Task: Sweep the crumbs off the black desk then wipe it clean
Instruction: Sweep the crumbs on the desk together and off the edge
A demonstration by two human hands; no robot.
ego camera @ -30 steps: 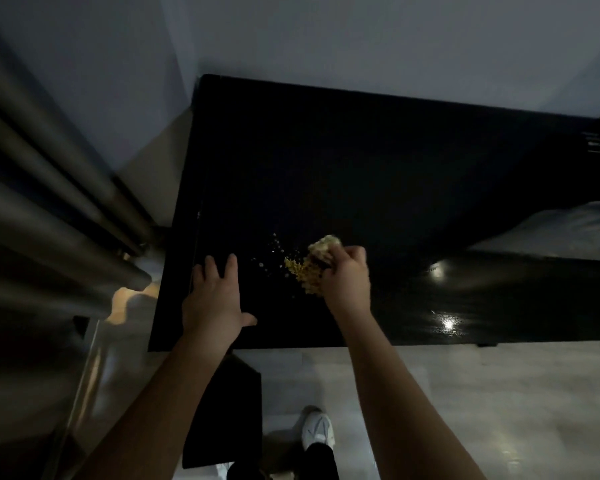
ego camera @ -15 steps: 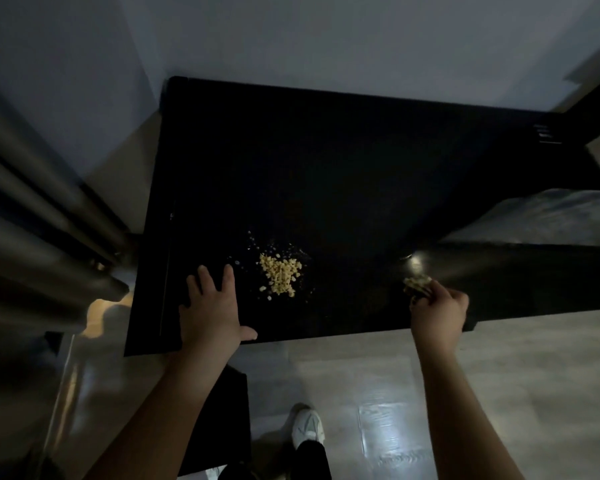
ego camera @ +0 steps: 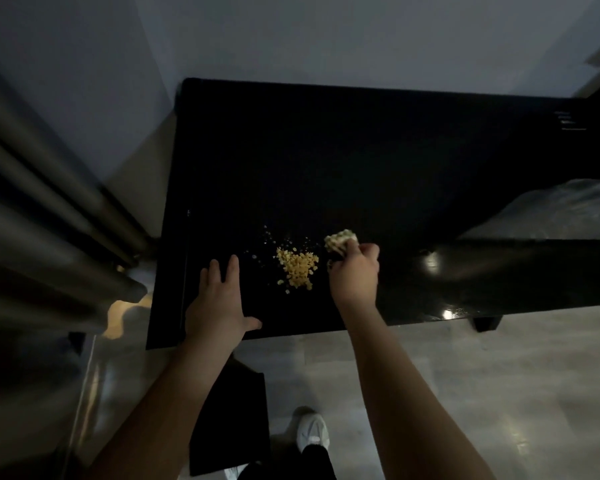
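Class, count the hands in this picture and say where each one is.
2. The left hand lies flat on the desk, left of the crumbs. The right hand, right of the crumbs, grips a pale wad. None seems hidden.

A black desk [ego camera: 361, 168] with a glossy top is seen from above. A small heap of yellow crumbs [ego camera: 297, 270] is gathered on it toward 7 o'clock of the top, near the front edge. Loose specks are strewn from 9 to 12 o'clock of the heap. A crumpled pale cloth [ego camera: 340, 241] is gripped in the right hand [ego camera: 355, 275], just beside the heap at 2 o'clock.
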